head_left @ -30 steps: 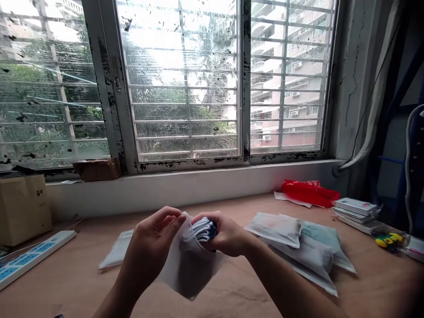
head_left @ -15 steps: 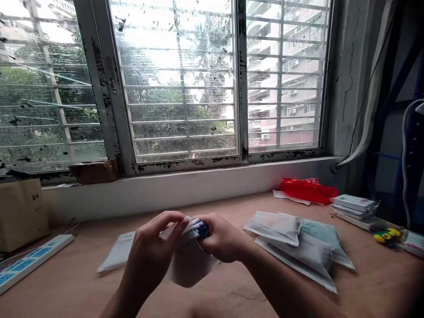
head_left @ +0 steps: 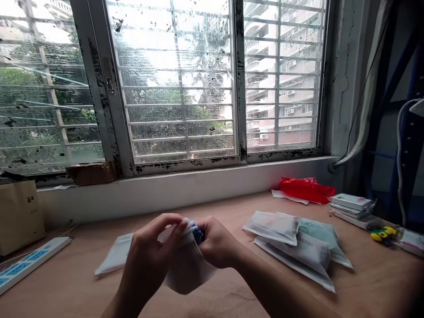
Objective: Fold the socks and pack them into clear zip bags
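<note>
A frosted, whitish plastic bag point(head_left: 187, 274) hangs between my hands above the table. My left hand point(head_left: 148, 247) is closed, thumb and forefinger pinching the bag's upper rim. At the bag's mouth, my right hand point(head_left: 217, 243) is wrapped round a dark blue and white bundle point(head_left: 198, 233) that looks like folded cloth. Only a small part of the bundle shows; my fingers and the bag hide the rest. A flat white packet point(head_left: 114, 256) lies on the table just left of my left hand.
Several frosted packets point(head_left: 291, 251) lie stacked at the right. Behind them are a red plastic bag point(head_left: 306, 190), white boxes point(head_left: 353, 202) and a yellow-black object point(head_left: 383, 234). A power strip point(head_left: 36, 263) and a tan paper bag point(head_left: 20, 216) stand at the left, below the window.
Less of the blue and white bundle shows at the bag's mouth. My right hand has shifted slightly left towards the bag, which hangs a little lower. My left hand keeps its pinch.
</note>
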A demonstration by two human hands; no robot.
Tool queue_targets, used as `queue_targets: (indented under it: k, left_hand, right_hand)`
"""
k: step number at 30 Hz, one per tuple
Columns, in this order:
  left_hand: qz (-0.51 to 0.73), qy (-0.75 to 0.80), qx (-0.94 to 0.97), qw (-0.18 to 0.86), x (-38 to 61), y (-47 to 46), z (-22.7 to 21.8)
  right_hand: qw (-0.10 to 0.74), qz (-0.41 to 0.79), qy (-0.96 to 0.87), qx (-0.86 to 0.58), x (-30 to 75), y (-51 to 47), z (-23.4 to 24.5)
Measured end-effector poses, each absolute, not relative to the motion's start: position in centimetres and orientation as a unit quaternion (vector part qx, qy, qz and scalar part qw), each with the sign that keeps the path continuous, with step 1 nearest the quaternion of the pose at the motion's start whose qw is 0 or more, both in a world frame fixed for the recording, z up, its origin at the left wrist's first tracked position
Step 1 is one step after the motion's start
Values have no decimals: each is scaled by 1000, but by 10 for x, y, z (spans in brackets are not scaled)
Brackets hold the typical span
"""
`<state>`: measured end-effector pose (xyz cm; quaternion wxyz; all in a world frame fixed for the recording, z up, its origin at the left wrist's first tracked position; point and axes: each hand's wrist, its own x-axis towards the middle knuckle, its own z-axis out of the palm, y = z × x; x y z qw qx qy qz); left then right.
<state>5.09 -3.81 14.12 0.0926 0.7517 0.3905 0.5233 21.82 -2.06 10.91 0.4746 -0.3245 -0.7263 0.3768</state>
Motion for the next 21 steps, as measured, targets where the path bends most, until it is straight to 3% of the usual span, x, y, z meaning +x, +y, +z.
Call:
queue_targets:
  k: [10,13,18,21]
  left_hand:
    - [524,248,814,-31,54,-44,141]
    - [519,230,822,-42,56,-50,143]
    - [522,202,828,-26,61,-56,141]
    - [519,217,827,-19,61,-54,140]
  right_hand:
    - [463,324,-766,-308,212,-23,104]
    - [448,226,-801,-326,207,-22,102]
    - [355,-8,-874,-331,195,-23,102]
    - [375,1,-864,-335,192,-25,105]
